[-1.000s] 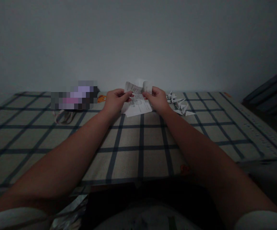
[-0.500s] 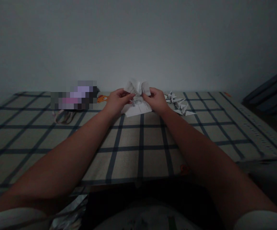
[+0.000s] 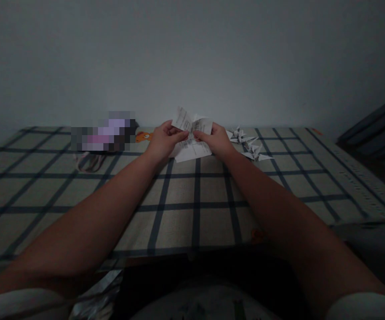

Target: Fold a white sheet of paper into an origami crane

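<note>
A creased sheet of printed paper (image 3: 184, 119) is pinched between my two hands above the far part of the table. My left hand (image 3: 166, 140) grips its left side, thumb on the near face. On the opposite side my right hand (image 3: 217, 138) has its thumb and fingers closed on the paper. Under the hands, a flat piece of printed paper (image 3: 192, 152) lies on the cloth; I cannot tell whether it is part of the same sheet. Just right of my right hand lie several folded paper cranes (image 3: 254, 152).
A checked tablecloth (image 3: 179, 191) covers the table, which meets a plain wall (image 3: 192, 58). At the left lies a blurred-out purple and pink object (image 3: 110, 133) with a strap (image 3: 90, 163). Dark slatted furniture (image 3: 379, 120) stands at the right.
The upper part of the paper has opened out and tilted, so more print shows. My right thumb has shifted inward on it. The cranes have stayed put.
</note>
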`<state>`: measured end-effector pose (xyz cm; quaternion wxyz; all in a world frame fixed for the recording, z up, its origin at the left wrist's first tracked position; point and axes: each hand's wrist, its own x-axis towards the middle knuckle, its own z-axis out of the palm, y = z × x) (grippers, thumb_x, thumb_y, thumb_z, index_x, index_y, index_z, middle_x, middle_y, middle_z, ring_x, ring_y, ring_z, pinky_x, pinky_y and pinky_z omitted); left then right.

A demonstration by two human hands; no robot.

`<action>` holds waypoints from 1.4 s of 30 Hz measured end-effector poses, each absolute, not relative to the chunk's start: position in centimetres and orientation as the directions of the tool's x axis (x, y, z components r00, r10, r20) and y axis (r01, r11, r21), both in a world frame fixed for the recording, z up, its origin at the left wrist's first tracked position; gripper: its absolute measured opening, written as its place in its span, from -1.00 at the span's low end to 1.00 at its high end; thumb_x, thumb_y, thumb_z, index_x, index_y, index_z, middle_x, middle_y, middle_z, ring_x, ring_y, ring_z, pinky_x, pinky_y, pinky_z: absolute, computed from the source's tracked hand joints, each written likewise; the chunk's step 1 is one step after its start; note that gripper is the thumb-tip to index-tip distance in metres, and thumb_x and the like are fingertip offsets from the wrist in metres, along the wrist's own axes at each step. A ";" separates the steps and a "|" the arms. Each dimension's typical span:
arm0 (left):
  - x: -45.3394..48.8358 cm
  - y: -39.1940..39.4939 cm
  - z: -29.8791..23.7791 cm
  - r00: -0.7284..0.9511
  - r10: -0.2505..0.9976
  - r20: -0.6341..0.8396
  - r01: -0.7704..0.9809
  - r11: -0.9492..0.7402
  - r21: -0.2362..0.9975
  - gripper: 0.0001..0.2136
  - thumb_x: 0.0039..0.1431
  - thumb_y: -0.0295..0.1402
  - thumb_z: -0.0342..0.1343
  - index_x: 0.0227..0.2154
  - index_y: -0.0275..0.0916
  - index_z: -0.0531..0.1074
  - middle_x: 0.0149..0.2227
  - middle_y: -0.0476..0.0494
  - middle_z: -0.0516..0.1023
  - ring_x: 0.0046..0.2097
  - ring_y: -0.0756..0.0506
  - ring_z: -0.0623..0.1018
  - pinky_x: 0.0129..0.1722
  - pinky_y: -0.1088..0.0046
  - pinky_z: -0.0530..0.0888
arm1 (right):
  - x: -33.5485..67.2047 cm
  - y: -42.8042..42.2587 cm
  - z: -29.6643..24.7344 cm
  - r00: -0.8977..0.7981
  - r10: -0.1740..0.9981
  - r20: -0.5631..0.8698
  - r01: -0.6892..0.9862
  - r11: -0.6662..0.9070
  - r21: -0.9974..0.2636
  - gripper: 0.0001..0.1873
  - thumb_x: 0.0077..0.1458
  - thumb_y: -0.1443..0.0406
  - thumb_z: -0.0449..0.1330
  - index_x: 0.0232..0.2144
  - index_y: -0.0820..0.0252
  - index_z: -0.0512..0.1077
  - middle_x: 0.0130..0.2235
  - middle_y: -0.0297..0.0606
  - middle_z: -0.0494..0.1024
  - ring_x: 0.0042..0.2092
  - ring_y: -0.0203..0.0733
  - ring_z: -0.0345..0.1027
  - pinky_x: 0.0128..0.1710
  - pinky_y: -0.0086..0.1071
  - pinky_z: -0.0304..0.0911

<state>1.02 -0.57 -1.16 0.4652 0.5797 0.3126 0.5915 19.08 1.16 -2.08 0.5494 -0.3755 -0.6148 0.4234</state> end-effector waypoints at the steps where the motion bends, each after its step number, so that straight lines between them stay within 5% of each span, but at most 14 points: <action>1: 1.0 -0.6 -1.1 0.113 0.913 0.393 -0.183 -0.370 0.911 -0.67 -0.13 -0.35 0.43 -0.28 -0.24 0.48 -0.27 -0.09 0.64 -0.25 -0.04 0.60 -0.13 0.39 0.54 | 19.1 1.2 -2.1 -0.113 0.925 0.362 0.005 0.365 -0.931 -0.60 -0.12 0.08 0.41 -0.29 0.19 0.47 -0.33 -0.30 0.59 -0.33 -0.24 0.44 -0.28 -0.32 0.37; 17: 0.5 0.2 -1.2 0.065 0.913 0.403 0.120 -0.409 0.905 -0.80 -0.04 -0.41 0.32 -0.34 -0.25 0.43 -0.45 0.02 0.51 -0.38 0.00 0.50 -0.37 0.50 0.40 | 19.4 0.3 -0.9 -0.162 0.846 0.508 0.362 0.530 -0.767 -0.64 -0.03 0.18 0.36 -0.18 0.23 0.49 -0.14 -0.13 0.64 -0.10 -0.01 0.50 -0.03 -0.11 0.40; 28: 0.3 0.8 -2.0 0.151 0.850 0.505 0.247 -0.527 0.813 -0.75 0.01 -0.46 0.27 -0.20 -0.23 0.45 -0.36 -0.01 0.53 -0.31 -0.02 0.52 -0.29 0.48 0.43 | 19.2 0.8 -1.7 -0.225 0.805 0.549 0.320 0.593 -0.739 -0.73 0.08 0.24 0.28 -0.15 0.19 0.43 -0.16 -0.17 0.60 -0.14 -0.08 0.52 -0.10 -0.19 0.46; 33: 0.6 1.0 -2.3 0.206 0.813 0.544 0.188 -0.579 0.794 -0.65 0.01 -0.51 0.22 -0.09 -0.25 0.44 -0.19 -0.11 0.61 -0.20 -0.05 0.58 -0.13 0.41 0.50 | 18.6 0.8 -2.1 -0.212 0.805 0.554 0.318 0.593 -0.740 -0.69 0.09 0.32 0.24 -0.08 0.18 0.40 -0.13 -0.16 0.59 -0.12 -0.08 0.53 -0.04 -0.18 0.47; 42: 1.1 0.4 -1.9 0.073 0.915 0.397 0.011 -0.399 0.917 -0.47 -0.07 -0.40 0.38 0.00 -0.19 0.35 -0.27 -0.05 0.60 -0.30 -0.05 0.62 -0.24 0.41 0.56 | 18.5 0.5 -1.7 -0.141 0.828 0.543 0.241 0.560 -0.792 -0.63 0.06 0.27 0.31 -0.07 0.13 0.39 -0.08 -0.18 0.59 -0.05 -0.08 0.51 -0.02 -0.17 0.49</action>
